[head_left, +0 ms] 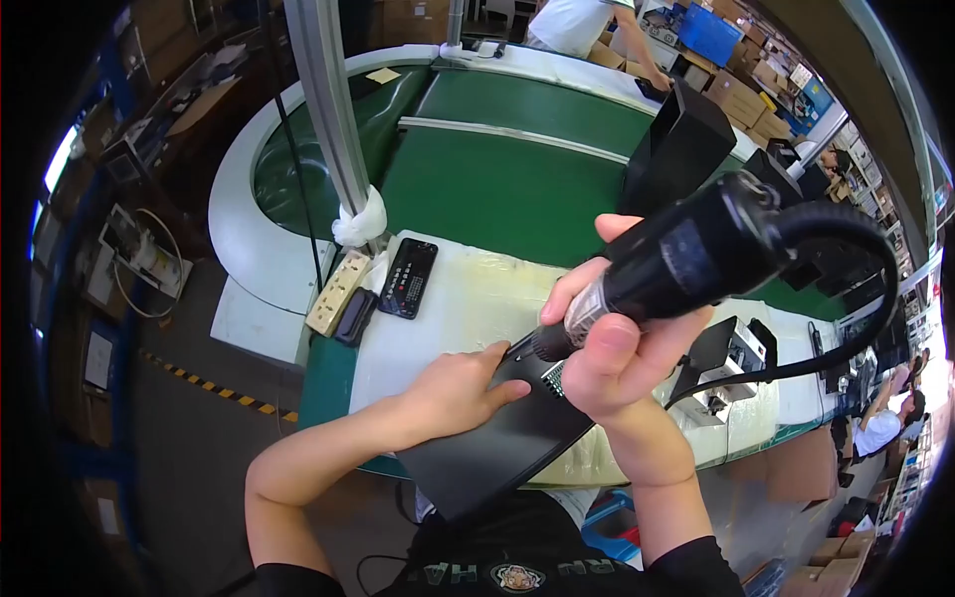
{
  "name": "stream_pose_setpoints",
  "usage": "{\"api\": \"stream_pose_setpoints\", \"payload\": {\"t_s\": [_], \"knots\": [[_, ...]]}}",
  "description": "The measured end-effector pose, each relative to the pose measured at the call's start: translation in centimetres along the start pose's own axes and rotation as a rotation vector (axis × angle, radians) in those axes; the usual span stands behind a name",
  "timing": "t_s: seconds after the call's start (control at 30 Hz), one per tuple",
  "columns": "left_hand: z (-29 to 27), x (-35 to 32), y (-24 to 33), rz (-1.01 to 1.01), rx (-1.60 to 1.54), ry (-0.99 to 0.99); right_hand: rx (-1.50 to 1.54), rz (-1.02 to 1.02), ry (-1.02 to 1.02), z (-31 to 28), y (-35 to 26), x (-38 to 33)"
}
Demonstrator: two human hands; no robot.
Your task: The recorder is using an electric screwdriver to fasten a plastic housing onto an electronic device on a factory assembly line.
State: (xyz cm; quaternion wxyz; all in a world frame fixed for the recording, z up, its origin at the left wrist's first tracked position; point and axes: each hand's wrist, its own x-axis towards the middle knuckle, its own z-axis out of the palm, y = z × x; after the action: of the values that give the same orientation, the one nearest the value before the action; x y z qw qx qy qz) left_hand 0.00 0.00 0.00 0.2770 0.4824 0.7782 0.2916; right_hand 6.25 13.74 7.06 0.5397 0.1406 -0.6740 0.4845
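My right hand (637,363) is wrapped round a thick black electric screwdriver (686,257), whose cable curves away to the right. The screwdriver slants down to the left, its nose at the far end of a flat black case (497,453). Whether its tip touches a screw is hidden. My left hand (453,390) holds the case along its left side, thumb on the top face and index finger stretched toward the screwdriver's nose; its other fingers are mostly hidden. A small perforated patch shows on the case, between both hands.
A phone (409,279), a power strip (339,293) and a dark small block (355,318) lie left. Beyond them runs a green conveyor (497,189) with a tall black box-shaped housing (679,144). A metal post (333,109) stands at left. Across the conveyor, another person (577,25) works.
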Motion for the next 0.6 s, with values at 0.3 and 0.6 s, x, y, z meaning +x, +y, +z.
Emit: {"api": "stream_pose_setpoints", "payload": {"t_s": [0.3,0.6], "knots": [[0.2,-0.5,-1.1,0.074,0.047,-0.009,0.117,0.143,-0.163,1.4,1.0,-0.8],[0.1,-0.2,-2.2,0.031,0.031,-0.079,0.29,0.323,-0.309,1.2,2.4,-1.6]]}}
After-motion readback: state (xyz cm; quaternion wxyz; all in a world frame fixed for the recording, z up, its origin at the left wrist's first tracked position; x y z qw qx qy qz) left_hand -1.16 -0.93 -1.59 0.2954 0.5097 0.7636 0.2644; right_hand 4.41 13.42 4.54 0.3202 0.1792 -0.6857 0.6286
